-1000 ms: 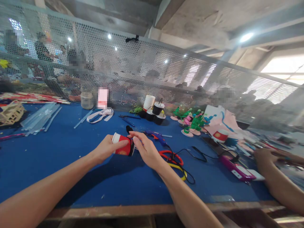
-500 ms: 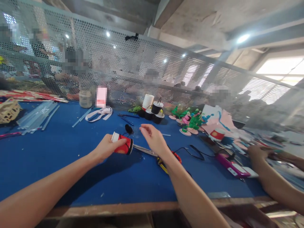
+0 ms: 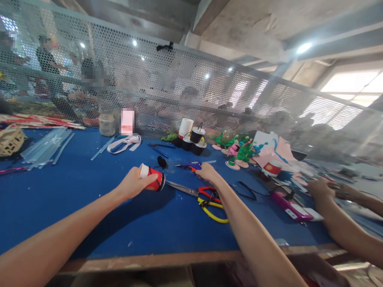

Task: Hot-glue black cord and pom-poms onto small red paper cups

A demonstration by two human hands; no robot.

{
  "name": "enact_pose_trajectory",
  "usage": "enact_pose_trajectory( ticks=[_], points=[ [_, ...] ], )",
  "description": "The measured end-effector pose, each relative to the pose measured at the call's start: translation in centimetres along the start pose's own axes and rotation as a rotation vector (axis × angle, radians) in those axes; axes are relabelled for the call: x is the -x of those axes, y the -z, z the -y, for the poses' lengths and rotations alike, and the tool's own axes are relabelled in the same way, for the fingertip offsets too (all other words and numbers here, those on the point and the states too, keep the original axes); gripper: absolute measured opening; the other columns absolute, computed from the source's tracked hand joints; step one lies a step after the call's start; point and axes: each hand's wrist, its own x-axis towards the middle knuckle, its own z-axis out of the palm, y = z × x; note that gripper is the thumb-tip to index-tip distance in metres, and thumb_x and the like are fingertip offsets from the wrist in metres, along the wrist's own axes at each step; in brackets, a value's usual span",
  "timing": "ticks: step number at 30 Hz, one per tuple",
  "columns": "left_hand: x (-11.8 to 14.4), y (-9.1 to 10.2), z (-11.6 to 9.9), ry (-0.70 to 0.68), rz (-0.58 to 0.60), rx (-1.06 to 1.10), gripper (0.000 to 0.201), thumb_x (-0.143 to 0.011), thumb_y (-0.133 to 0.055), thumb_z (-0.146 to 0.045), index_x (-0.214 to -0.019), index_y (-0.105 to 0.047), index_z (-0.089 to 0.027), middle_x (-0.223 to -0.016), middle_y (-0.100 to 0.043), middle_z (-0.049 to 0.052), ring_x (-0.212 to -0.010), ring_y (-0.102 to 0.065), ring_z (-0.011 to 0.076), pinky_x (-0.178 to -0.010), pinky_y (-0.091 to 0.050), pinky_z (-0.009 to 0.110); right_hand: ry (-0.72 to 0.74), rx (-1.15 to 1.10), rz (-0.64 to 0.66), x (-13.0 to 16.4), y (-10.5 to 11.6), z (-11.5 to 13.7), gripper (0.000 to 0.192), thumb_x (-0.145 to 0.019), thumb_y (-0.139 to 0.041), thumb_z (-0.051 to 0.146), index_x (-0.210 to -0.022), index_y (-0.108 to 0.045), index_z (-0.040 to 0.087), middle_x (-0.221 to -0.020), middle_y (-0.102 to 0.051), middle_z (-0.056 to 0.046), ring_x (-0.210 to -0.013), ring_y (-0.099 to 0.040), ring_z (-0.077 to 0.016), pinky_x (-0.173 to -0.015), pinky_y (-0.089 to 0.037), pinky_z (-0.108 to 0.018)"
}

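Observation:
My left hand [image 3: 130, 183] is closed round a red and white paper cup [image 3: 154, 181], tilted sideways, with black cord on it and a dark rim facing right. My right hand [image 3: 207, 173] is wrapped round the handle of a blue glue gun [image 3: 190, 165], its nozzle pointing left. A clear glue stick sticks out at the gun's back. Scissors [image 3: 191, 192] with a red and a yellow handle lie below, blades toward the cup. A small black bundle [image 3: 162, 162] lies just beyond the cup.
Small black and white buckets [image 3: 197, 135] stand at the back, beside green and pink figures [image 3: 245, 153]. Clear glue sticks [image 3: 46, 147] lie left. On the right are a purple device [image 3: 291, 207] and a co-worker's arms [image 3: 341, 215]. A perforated metal screen [image 3: 155, 87] rises behind.
My right hand has moved right and closed on the glue gun, which now shows. The cup in my left hand has shifted slightly up and left. The scissors' handles are now more exposed.

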Motion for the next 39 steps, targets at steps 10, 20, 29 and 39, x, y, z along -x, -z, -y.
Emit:
enact_pose_trajectory(
  ticks=[10,20,29,39],
  points=[
    [-0.4,0.2,0.4,0.067,0.033,0.060,0.032,-0.063,-0.060,-0.041,-0.048,-0.049,-0.015,-0.044,-0.042,-0.004,-0.044,-0.036,0.0076,-0.043,-0.025,0.021,0.039,-0.702,0.127,5.4,2.2,4.1,0.025,-0.064,-0.061,0.036,-0.068,-0.055,0.012,-0.058,-0.059,-0.002,-0.044,-0.053,-0.0096,-0.048,-0.046,-0.024],
    [-0.6,0.9,0.0,0.230,0.004,0.101,0.029,-0.055,-0.063,-0.040,-0.049,-0.052,-0.014,-0.042,-0.044,-0.005,-0.041,-0.036,0.0079,-0.045,-0.023,0.022,0.168,-0.527,0.349,9.1,1.3,5.3,0.019,-0.067,-0.060,0.033,-0.065,-0.057,0.015,-0.043,-0.051,0.004,-0.035,-0.044,-0.0064,-0.034,-0.037,-0.018],
    [-0.8,0.7,0.5,0.305,-0.015,0.069,0.030,-0.054,-0.064,-0.042,-0.054,-0.054,-0.014,-0.045,-0.049,-0.004,-0.044,-0.040,0.0099,-0.046,-0.025,0.023,0.230,-0.437,0.337,9.7,1.3,5.1,0.018,-0.068,-0.060,0.035,-0.062,-0.060,0.018,-0.038,-0.044,0.006,-0.033,-0.040,-0.0077,-0.032,-0.031,-0.020],
    [-0.6,0.5,-0.2,0.305,-0.043,0.042,0.028,-0.052,-0.064,-0.040,-0.049,-0.050,-0.016,-0.041,-0.044,-0.005,-0.042,-0.036,0.0092,-0.044,-0.022,0.023,0.292,-0.324,0.257,10.1,1.4,5.1,0.018,-0.068,-0.057,0.034,-0.058,-0.058,0.019,-0.040,-0.043,0.006,-0.037,-0.041,-0.0087,-0.037,-0.032,-0.021]
  ],
)
